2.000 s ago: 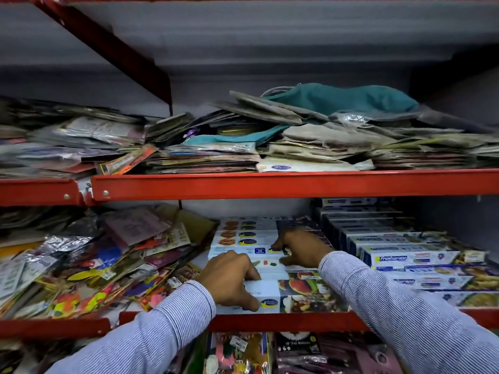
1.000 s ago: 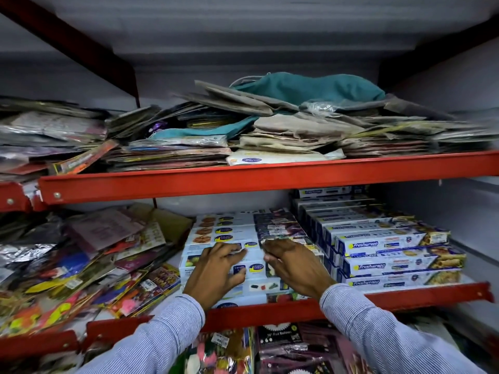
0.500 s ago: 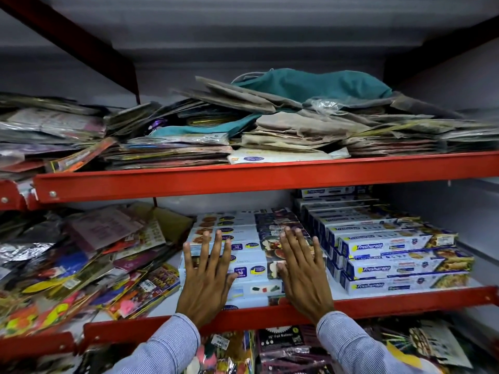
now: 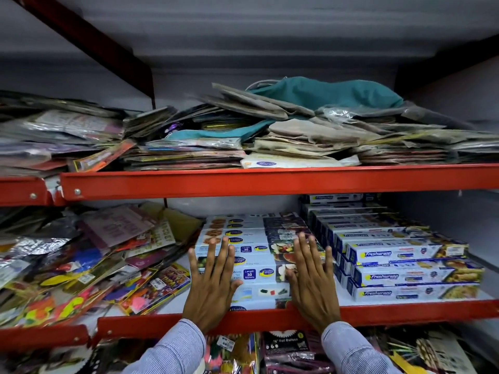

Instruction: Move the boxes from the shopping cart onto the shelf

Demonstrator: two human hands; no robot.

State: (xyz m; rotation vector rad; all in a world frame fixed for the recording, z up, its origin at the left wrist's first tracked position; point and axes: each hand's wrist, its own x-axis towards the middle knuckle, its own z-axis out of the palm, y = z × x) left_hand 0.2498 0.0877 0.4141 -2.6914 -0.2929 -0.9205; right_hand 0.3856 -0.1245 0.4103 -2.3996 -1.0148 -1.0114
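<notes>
Left hand (image 4: 213, 287) and right hand (image 4: 310, 282) flat, fingers spread, palms down on stacked boxes (image 4: 253, 273) at front edge of red shelf (image 4: 405, 310). More boxes (image 4: 405, 268) stacked just beside, rightward.

Long, flat white boxes (image 4: 256, 261) with blue labels and food pictures lie stacked in stepped rows on the middle red shelf (image 4: 405, 310), lengthwise along its front edge, just beside a similar stack of blue-and-white boxes (image 4: 405, 268) to their right.
</notes>
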